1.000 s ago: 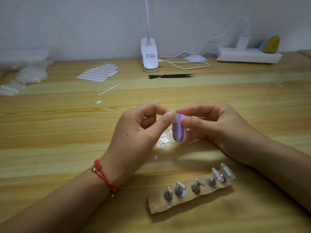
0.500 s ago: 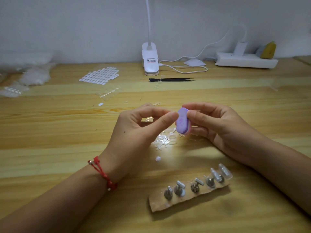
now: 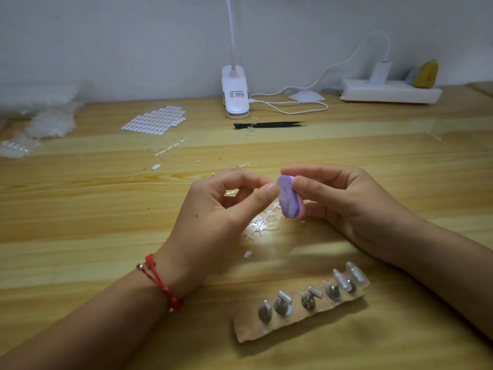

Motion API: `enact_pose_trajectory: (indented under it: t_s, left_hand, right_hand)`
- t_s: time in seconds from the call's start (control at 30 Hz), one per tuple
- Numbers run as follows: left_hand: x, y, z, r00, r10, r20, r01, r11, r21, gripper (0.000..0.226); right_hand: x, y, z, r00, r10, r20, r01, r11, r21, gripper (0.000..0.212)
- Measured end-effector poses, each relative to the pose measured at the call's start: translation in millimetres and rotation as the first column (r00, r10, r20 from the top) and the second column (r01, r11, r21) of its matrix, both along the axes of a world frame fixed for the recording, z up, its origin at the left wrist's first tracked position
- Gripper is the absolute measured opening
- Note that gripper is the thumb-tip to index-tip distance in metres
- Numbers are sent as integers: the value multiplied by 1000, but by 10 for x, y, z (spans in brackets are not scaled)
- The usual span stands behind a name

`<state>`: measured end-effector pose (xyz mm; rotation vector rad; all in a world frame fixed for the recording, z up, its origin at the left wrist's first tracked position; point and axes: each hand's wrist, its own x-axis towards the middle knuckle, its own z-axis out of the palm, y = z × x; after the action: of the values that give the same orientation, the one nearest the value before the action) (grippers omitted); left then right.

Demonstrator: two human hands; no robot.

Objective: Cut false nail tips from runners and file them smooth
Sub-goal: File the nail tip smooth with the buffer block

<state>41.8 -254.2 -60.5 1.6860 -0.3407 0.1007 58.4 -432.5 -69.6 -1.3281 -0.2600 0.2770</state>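
wooden table [image 3: 80, 209] — lamp base [image 3: 235, 94], tweezers [image 3: 269, 125], cardboard strip [image 3: 296, 320].

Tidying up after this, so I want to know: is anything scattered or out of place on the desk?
Yes. Clear plastic offcuts lie scattered under the hands, one loose nail tip sits near them, another farther back, and a clear runner piece lies across the black tweezers.
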Motion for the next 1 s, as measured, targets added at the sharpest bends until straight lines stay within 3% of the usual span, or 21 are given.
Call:
enact_pose_trajectory:
  t_s: [0.2,0.37,0.53,0.67,0.83,1.0]
  left_hand:
    - [4,2,-8,999,35,-3,-35,999,-13,13]
    - [9,8,-35,999,-22,-41,22,1000,2,8]
    - [10,19,-37,1000,6,-22,-6,1000,-23,8]
    - [5,-3,-19,999,-40,-18,40,999,-13,15]
    - [14,20,-27,1000,20,-5,-21,999,-33,15]
    - [6,6,-17,1000,-14,-12,14,1000,-15,17]
  right_hand:
    - [-17,7,12,1000,16,17,-15,998,-65,28]
    - [-6,11,-1,1000,-25,10,25,999,21,26]
    - [-18,-4,22,998,56,21,-54,995,-85,27]
    - [7,5,-5,1000,-14,13,13,999,35,26]
    - [-16,-6,5,997,65,29,-63,994,-92,27]
    - [5,2,-11,1000,-11,26,10,1000,21,23]
